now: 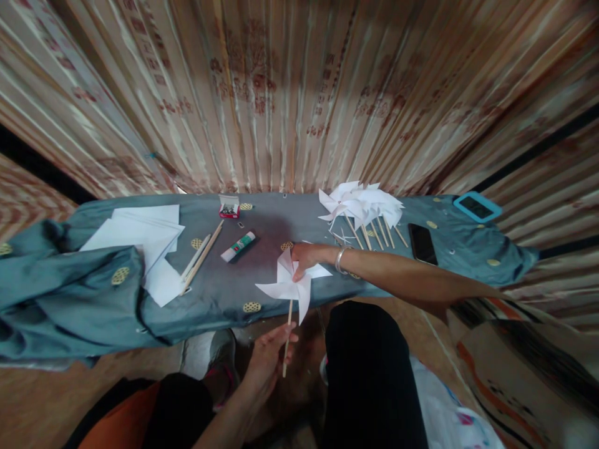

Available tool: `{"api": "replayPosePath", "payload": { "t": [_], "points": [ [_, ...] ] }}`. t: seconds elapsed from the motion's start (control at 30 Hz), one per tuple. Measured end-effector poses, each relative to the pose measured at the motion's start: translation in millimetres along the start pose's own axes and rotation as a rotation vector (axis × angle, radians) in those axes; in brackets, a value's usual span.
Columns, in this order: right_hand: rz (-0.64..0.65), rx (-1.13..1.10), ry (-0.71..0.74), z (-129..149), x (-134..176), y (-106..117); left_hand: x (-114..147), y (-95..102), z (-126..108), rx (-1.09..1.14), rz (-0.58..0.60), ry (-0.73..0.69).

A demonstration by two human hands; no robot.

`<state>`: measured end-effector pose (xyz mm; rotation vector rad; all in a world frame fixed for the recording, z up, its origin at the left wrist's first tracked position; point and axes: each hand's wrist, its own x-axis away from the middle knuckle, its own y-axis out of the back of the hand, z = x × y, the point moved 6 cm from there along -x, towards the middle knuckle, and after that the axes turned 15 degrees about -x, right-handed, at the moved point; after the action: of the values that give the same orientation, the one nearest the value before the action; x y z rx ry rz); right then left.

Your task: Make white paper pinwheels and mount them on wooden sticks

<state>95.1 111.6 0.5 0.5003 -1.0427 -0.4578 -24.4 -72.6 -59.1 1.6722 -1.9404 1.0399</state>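
A white paper pinwheel on a thin wooden stick is held over the front edge of the cloth-covered surface. My left hand is closed around the stick below the blades. From the right, my right hand reaches across with its fingers closed on the pinwheel near its centre; the fingertips are partly hidden behind the paper. A bracelet circles that wrist. Behind the right hand lie finished-looking pinwheels, several in an overlapping pile with sticks pointing forward.
The grey-green cloth bears a glue stick, an open small red box, loose sticks and white paper sheets. A black phone and blue-framed device lie right. A patterned curtain hangs behind.
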Motion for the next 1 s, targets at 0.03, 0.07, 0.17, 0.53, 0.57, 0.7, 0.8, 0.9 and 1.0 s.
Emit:
{"api": "replayPosePath", "payload": {
  "t": [0.03,0.07,0.17,0.53,0.57,0.7,0.8,0.9,1.0],
  "points": [
    [0.004,0.000,0.005,0.4,-0.1,-0.1,0.5,-3.2,1.1,0.012,0.013,0.000],
    [0.008,0.000,0.011,0.9,-0.2,-0.1,1.1,-6.4,2.4,0.020,0.023,0.000],
    [0.020,-0.004,0.032,2.8,0.0,0.3,2.1,-15.4,6.5,0.037,0.032,-0.019],
    [0.031,0.009,0.008,2.6,-0.4,0.3,-2.9,-43.7,22.7,0.111,0.118,0.001],
    [0.029,0.009,0.000,1.9,-0.4,0.1,-3.7,-46.2,23.9,0.128,0.125,0.003],
    [0.028,0.006,-0.019,1.3,0.7,0.5,-7.6,-55.2,29.3,0.185,0.141,0.016],
    [0.027,0.000,-0.027,2.9,2.6,1.4,-9.5,-61.4,31.3,0.227,0.162,0.028],
    [0.025,-0.005,-0.028,4.2,3.9,1.9,-9.8,-67.0,31.3,0.268,0.180,0.045],
    [0.025,-0.011,-0.030,3.6,3.9,1.5,-9.4,-70.1,30.8,0.299,0.179,0.065]
  ]
}}
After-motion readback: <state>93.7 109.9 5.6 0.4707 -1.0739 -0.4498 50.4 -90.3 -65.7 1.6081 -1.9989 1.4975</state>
